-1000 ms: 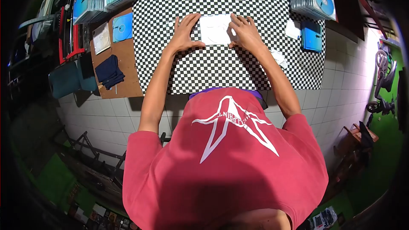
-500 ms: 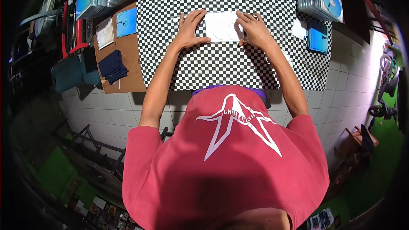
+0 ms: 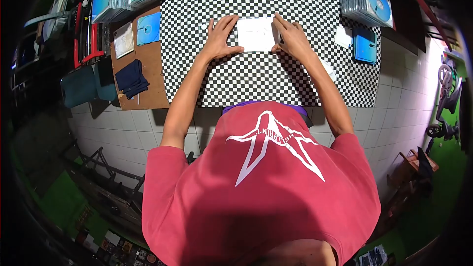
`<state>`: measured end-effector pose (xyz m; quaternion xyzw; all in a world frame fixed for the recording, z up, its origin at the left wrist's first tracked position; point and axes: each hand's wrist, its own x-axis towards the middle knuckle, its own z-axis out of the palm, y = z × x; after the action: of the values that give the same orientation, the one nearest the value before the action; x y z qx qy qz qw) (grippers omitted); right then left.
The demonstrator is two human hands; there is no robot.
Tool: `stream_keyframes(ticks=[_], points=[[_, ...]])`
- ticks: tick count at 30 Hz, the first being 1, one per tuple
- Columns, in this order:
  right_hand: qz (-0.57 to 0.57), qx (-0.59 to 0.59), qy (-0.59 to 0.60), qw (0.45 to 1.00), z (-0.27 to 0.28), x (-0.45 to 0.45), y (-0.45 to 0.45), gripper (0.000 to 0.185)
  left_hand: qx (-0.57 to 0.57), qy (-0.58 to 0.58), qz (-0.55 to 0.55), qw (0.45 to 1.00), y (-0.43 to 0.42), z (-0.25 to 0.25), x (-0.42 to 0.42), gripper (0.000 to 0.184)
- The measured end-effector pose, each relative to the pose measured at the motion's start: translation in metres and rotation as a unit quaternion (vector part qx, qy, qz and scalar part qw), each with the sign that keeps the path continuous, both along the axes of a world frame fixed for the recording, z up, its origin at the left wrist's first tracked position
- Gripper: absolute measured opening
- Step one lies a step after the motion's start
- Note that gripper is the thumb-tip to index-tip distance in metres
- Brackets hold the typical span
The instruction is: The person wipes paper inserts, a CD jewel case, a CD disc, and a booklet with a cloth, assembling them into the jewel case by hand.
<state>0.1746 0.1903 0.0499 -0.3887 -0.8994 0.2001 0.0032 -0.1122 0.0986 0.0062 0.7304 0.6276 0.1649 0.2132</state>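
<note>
A flat CD case with a bright white face lies on the checkered cloth between my two hands. My left hand holds its left side, the thumb at the near corner and the index finger at the far corner, the other fingers spread. On the opposite side my right hand grips the right edge, with fingers at the far corner and the thumb at the near one. Glare hides most detail on the case's face.
CD cases stand stacked at back left and back right. Blue printed inserts and a white sheet lie at right. On the brown board are a blue disc case, a pale case and dark cloth.
The right fingers and thumb have shifted slightly along the case's right edge. The case's face looks whiter, with fewer round outlines showing. The whole view has tilted a little.
</note>
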Motion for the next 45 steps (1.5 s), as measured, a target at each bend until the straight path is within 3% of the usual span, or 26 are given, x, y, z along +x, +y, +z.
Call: stream_keyframes(ticks=[2, 11, 19, 22, 23, 25, 26, 29, 34, 38, 45], points=[[-0.012, 0.042, -0.062, 0.997, 0.005, 0.002, -0.007, 0.104, -0.01, 0.024, -0.007, 1.0, 0.0, -0.002, -0.001, 0.13], [0.011, 0.124, -0.098, 0.987, -0.008, -0.003, -0.001, 0.091, -0.024, 0.029, -0.011, 0.999, -0.001, -0.001, -0.001, 0.133], [-0.006, 0.047, -0.045, 0.998, 0.006, 0.005, -0.002, 0.092, -0.036, 0.038, -0.018, 0.998, 0.001, -0.001, -0.002, 0.131], [-0.093, 0.045, 0.061, 0.993, -0.017, 0.019, 0.0, 0.081, -0.041, 0.058, -0.024, 0.997, 0.003, 0.002, -0.001, 0.146], [-0.148, 0.029, 0.07, 0.986, -0.019, 0.024, -0.004, 0.064, -0.044, 0.071, -0.024, 0.996, 0.002, 0.003, 0.001, 0.154], [-0.179, 0.057, 0.067, 0.98, -0.024, 0.03, -0.02, 0.047, -0.039, 0.073, -0.023, 0.996, 0.003, 0.002, 0.002, 0.154], [-0.19, 0.046, 0.132, 0.972, -0.03, 0.031, -0.026, 0.033, -0.038, 0.074, -0.02, 0.996, 0.003, 0.001, 0.003, 0.154], [-0.208, 0.068, 0.139, 0.966, -0.037, 0.027, -0.042, 0.028, -0.034, 0.056, -0.003, 0.998, 0.006, 0.009, 0.006, 0.148], [-0.245, 0.017, 0.193, 0.95, -0.022, 0.017, -0.046, 0.029, -0.01, 0.026, 0.006, 1.0, 0.001, 0.026, 0.012, 0.148], [-0.26, -0.021, 0.206, 0.943, -0.008, 0.024, -0.039, 0.035, -0.055, 0.005, 0.046, 0.997, -0.008, 0.052, 0.019, 0.145], [-0.231, -0.115, 0.253, 0.932, 0.022, 0.03, -0.042, 0.039, 0.011, 0.077, 0.077, 0.994, -0.03, 0.151, 0.049, 0.129]])
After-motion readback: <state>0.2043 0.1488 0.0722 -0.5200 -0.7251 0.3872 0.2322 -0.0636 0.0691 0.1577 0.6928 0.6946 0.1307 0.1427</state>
